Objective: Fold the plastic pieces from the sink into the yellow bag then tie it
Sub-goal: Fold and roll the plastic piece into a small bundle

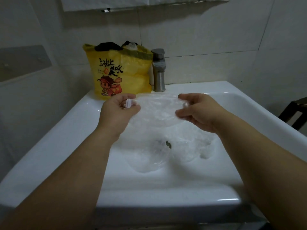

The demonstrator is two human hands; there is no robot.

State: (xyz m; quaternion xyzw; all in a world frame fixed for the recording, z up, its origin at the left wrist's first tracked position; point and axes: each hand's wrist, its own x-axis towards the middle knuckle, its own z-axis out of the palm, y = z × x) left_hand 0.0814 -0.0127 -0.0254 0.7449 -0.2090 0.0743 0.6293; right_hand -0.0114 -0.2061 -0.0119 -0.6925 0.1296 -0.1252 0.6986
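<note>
Your view is dim and soft; small glare streaks mark the sink (227,199) rim, and wide-angle distortion bends the edges.

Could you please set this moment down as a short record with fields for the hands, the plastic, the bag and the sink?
held item: thin clear plastic piece, spread between both hands above the basin
left hand: grips its left edge
right hand: pinches its right edge
in basin: crumpled clear plastic pieces near the drain
bag: printed yellow plastic bag, upright and untied, on the back rim of the white ceramic sink, beside the brushed steel faucet
bag top: dark items poke out
</note>
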